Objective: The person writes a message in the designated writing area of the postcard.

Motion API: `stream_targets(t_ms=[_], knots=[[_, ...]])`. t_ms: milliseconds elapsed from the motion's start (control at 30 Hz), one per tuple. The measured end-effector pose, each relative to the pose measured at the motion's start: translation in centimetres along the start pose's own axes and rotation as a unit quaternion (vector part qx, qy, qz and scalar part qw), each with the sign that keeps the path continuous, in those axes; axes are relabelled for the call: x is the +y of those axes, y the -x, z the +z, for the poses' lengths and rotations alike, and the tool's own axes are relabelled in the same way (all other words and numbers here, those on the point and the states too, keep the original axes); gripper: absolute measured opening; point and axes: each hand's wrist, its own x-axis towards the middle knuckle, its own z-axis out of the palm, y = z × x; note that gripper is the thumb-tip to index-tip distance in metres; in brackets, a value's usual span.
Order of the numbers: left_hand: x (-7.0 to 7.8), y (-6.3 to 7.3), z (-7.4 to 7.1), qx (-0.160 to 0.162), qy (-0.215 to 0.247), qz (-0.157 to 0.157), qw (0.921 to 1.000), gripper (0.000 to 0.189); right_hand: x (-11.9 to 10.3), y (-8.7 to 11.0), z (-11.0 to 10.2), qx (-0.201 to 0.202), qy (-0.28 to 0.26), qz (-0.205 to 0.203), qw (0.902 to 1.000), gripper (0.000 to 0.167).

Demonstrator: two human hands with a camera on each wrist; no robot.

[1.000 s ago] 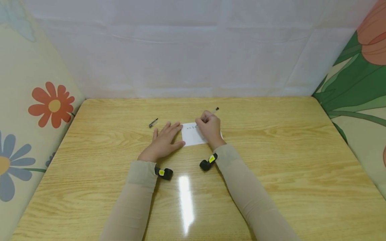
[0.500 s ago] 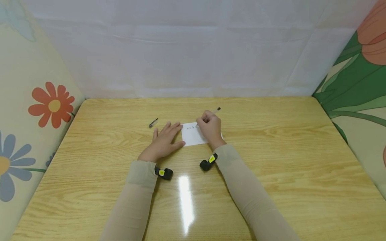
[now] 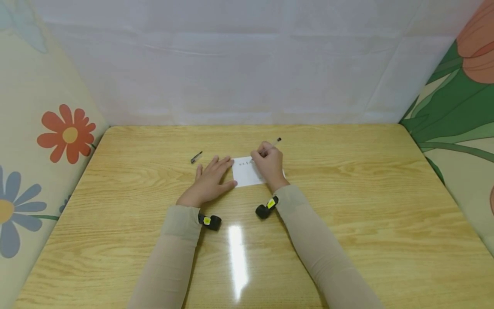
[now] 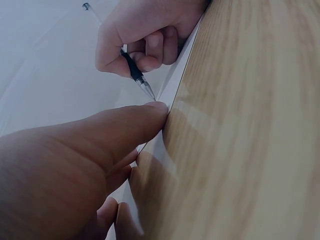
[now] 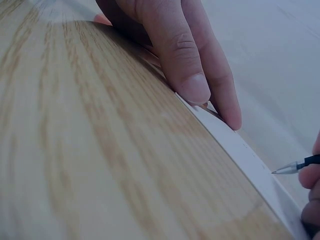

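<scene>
— On the wood-grain tabletop [image 3: 347, 206], what to make of the small white sheet of paper [image 3: 244, 176]?

— Lying flat toward the far edge, between the left hand [image 3: 209, 179] and the right hand [image 3: 269, 165]. Pinned along its left side by the left: thumb [image 5: 194, 89] on the near corner, index fingertip [image 5: 233, 120] by the far one.

— Grasping anything with that left hand?

— Nothing; only pressing, fingers spread and straight. Probably meant to keep so light a sheet from sliding or turning.

— And with the right?

— Curled round a black-gripped gel pen [image 4: 132, 67], pinching low, close to the nib [image 5: 286, 169], likely for fine control. Tilted, top end up and away to the right.

— Nib touching the sheet?

— At the surface or just above it; cannot tell which. Just to the left, a short row of dark marks [image 3: 245, 163] near the far edge of the sheet, too small to read.

— Any containers?

— No box or cup to see. Only a clear-and-black pen cap [image 3: 196, 157], lying just beyond the left fingers, apart from the sheet, perhaps placed there to be out of the way. Too small in view to tell about anything inside.
</scene>
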Motion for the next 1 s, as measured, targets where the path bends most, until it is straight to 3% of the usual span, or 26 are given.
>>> stream_targets(t_ms=[1000], knots=[[0.19,0.21,-0.07,0.006,0.006,0.004,1.0000,0.071,-0.07,-0.24,-0.01,-0.002,0.003,0.008,1.0000,0.024]])
